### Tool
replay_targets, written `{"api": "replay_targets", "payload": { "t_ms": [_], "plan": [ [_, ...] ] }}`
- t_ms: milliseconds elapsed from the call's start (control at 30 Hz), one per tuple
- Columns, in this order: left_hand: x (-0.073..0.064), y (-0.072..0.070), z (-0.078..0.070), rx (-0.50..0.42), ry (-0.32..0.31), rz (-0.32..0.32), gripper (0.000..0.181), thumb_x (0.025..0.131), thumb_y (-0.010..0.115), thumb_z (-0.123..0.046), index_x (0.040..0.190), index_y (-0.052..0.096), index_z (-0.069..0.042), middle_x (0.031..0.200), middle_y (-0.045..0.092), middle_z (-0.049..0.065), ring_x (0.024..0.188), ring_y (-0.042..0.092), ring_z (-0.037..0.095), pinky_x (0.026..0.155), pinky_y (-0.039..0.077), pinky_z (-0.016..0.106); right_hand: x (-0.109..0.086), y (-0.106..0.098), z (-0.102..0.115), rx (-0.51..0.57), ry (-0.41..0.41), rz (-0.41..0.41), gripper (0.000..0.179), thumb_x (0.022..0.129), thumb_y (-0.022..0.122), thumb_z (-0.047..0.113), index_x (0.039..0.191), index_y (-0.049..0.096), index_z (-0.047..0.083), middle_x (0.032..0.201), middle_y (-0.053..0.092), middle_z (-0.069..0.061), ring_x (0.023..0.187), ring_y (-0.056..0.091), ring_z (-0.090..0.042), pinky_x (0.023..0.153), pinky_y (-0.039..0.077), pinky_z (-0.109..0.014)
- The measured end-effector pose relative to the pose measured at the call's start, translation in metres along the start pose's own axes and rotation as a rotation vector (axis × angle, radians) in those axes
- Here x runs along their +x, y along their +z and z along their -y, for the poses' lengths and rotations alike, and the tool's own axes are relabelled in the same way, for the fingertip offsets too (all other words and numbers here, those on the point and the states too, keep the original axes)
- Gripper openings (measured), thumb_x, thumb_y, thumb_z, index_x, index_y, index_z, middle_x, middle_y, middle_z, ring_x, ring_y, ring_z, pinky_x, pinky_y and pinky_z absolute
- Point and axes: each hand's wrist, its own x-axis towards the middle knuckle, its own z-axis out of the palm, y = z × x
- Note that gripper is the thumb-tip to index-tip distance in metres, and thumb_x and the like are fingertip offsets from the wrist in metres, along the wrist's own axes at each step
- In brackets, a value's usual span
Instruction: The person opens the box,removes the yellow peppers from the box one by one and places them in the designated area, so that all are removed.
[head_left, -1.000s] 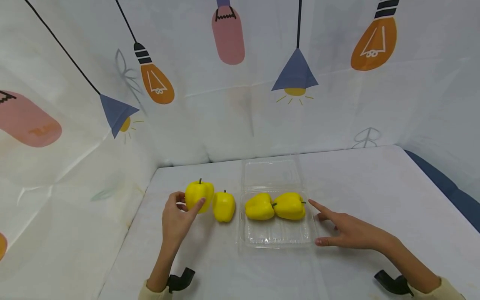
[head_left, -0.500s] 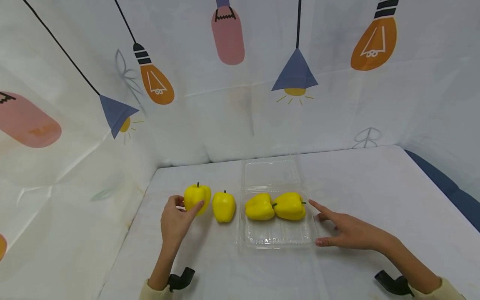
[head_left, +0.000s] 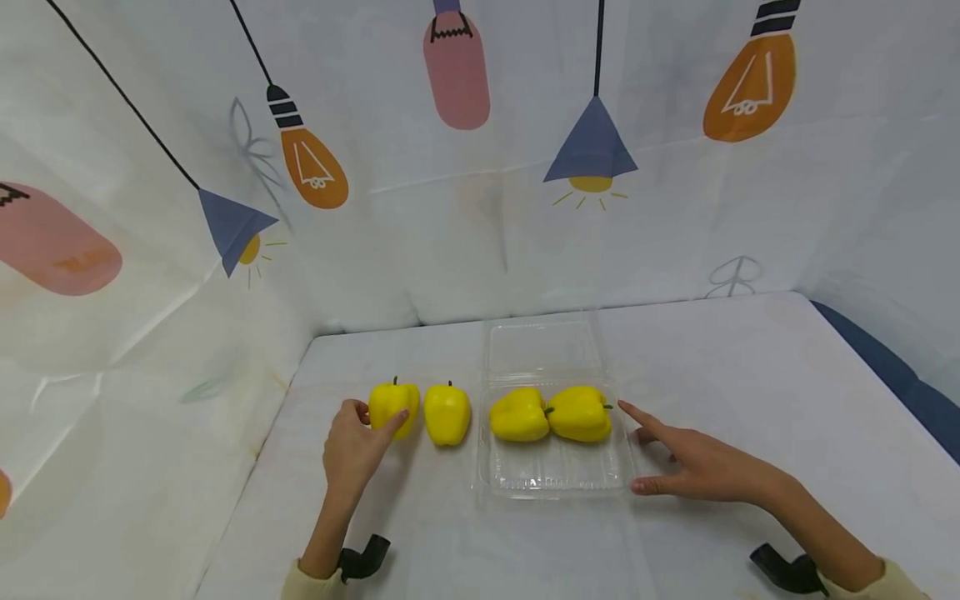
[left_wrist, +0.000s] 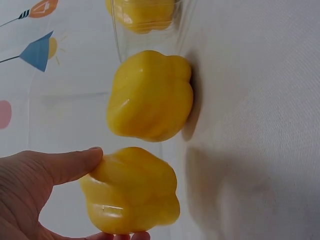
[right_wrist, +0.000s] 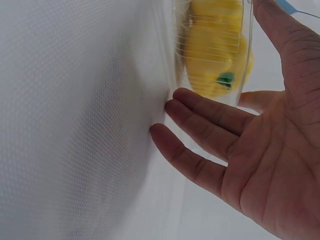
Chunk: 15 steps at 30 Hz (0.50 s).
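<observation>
My left hand (head_left: 354,448) grips a yellow bell pepper (head_left: 393,408) between thumb and fingers, its green stem pointing up. In the left wrist view the held pepper (left_wrist: 132,192) hangs close over the table, its shadow apart from it. Just right of it stands a second yellow bell pepper (head_left: 447,414) on the table. Two more peppers (head_left: 580,414) lie on their sides, end to end, in a clear plastic clamshell box (head_left: 555,483) with its lid folded back. My right hand (head_left: 697,462) rests at the box's right side, fingers spread, index fingertip and thumb right at the rim.
The box's clear lid (head_left: 543,346) lies toward the back of the white table (head_left: 720,358). Behind and to the left hangs a white cloth (head_left: 450,242) printed with lamps and bulbs. A black wrist mount (head_left: 363,557) sits on each forearm.
My left hand has lowered the bell pepper toward the table and shifted it slightly left, widening its gap from the standing pepper. My right hand and the box have stayed in place.
</observation>
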Motion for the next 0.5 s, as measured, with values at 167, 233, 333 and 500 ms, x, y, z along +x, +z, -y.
{"api": "replay_targets", "payload": {
  "t_ms": [167, 233, 333, 500],
  "plan": [
    [0.0024, 0.0018, -0.0020, 0.011, -0.017, 0.064, 0.068, 0.074, 0.070, -0.059, 0.102, 0.049, -0.001, 0.086, 0.055, 0.014, 0.065, 0.050, 0.023, 0.053, 0.040, 0.028, -0.0020, -0.0022, -0.0013, -0.016, 0.005, -0.011, 0.099, 0.078, 0.067, 0.055, 0.152, 0.007, 0.029, 0.128, 0.054, -0.008, 0.112, 0.052, -0.029, 0.083, 0.049, -0.050],
    [0.0031, 0.0015, -0.0022, 0.022, -0.030, 0.079, 0.067, 0.074, 0.070, -0.058, 0.101, 0.049, 0.000, 0.084, 0.054, 0.014, 0.063, 0.049, 0.023, 0.051, 0.039, 0.028, -0.0014, -0.0029, -0.0012, -0.014, 0.003, -0.007, 0.099, 0.078, 0.068, 0.055, 0.152, 0.007, 0.029, 0.128, 0.054, -0.008, 0.112, 0.052, -0.029, 0.083, 0.049, -0.050],
    [0.0041, 0.0011, -0.0017, 0.040, -0.038, 0.100, 0.068, 0.075, 0.069, -0.058, 0.101, 0.049, 0.001, 0.082, 0.053, 0.013, 0.062, 0.049, 0.022, 0.050, 0.038, 0.028, 0.0000, -0.0025, -0.0017, -0.010, 0.001, -0.001, 0.099, 0.078, 0.067, 0.055, 0.152, 0.007, 0.030, 0.128, 0.054, -0.008, 0.113, 0.051, -0.029, 0.083, 0.049, -0.050],
    [0.0038, 0.0022, -0.0011, 0.060, -0.046, 0.131, 0.066, 0.076, 0.069, -0.057, 0.101, 0.048, 0.001, 0.080, 0.052, 0.013, 0.062, 0.048, 0.022, 0.051, 0.038, 0.028, 0.0013, 0.0009, -0.0021, 0.008, 0.002, 0.009, 0.098, 0.079, 0.067, 0.055, 0.152, 0.006, 0.030, 0.129, 0.054, -0.009, 0.114, 0.051, -0.030, 0.085, 0.047, -0.053]
  ]
}}
